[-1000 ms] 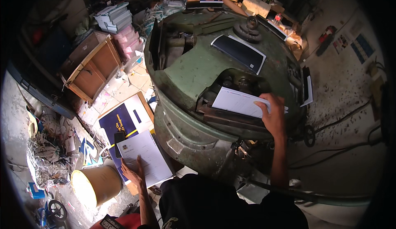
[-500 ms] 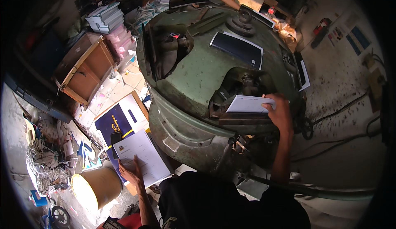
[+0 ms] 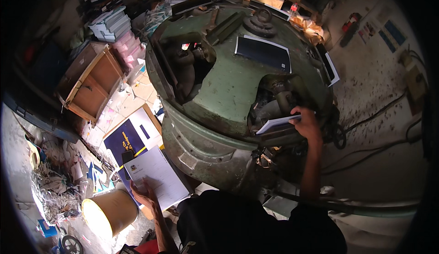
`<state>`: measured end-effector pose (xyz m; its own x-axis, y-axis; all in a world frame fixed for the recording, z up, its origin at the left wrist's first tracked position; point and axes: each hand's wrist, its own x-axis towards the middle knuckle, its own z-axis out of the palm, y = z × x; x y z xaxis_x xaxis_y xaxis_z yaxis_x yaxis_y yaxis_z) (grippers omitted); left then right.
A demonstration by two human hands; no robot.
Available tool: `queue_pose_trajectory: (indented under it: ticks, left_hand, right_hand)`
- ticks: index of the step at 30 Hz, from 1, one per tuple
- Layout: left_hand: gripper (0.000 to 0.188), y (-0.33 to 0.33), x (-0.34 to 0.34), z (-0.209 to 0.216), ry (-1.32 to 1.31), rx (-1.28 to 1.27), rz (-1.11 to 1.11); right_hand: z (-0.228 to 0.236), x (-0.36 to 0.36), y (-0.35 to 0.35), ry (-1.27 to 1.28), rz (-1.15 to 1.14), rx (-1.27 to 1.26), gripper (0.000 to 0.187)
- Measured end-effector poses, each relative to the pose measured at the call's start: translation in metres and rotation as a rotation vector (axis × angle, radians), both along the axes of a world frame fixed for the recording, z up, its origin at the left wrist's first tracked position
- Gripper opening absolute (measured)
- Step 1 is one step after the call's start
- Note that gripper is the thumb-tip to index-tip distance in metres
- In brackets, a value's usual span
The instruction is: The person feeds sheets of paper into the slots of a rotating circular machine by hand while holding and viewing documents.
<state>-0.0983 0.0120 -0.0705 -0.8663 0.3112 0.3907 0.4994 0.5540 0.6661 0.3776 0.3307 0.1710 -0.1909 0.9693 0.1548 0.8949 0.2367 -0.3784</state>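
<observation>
Thin white booklet [image 3: 278, 124] pinched at its edge by right hand [image 3: 305, 124], held level over the green machine [image 3: 224, 84] opening, probably for feeding. White sheet stack [image 3: 157, 177] left of machine, left hand [image 3: 145, 193] grip clasping lower edge, kept ready.

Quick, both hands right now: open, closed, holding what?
Left hand: closed on a white printed sheet, held low.
Right hand: closed on a thin white booklet at the green machine.
</observation>
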Motion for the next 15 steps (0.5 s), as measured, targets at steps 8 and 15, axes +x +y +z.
queue_pose_trajectory:
  ticks: [8, 15]
  left_hand:
    - [0.035, 0.018, 0.033, 0.142, -0.489, 0.422, -0.256]
    - [0.026, 0.064, 0.067, 0.217, -0.643, 0.684, -0.547]
  right_hand:
    - [0.01, -0.025, -0.002, -0.01, 0.025, 0.058, 0.026]
    - [0.033, -0.106, -0.028, 0.456, 0.476, -0.397, 0.05]
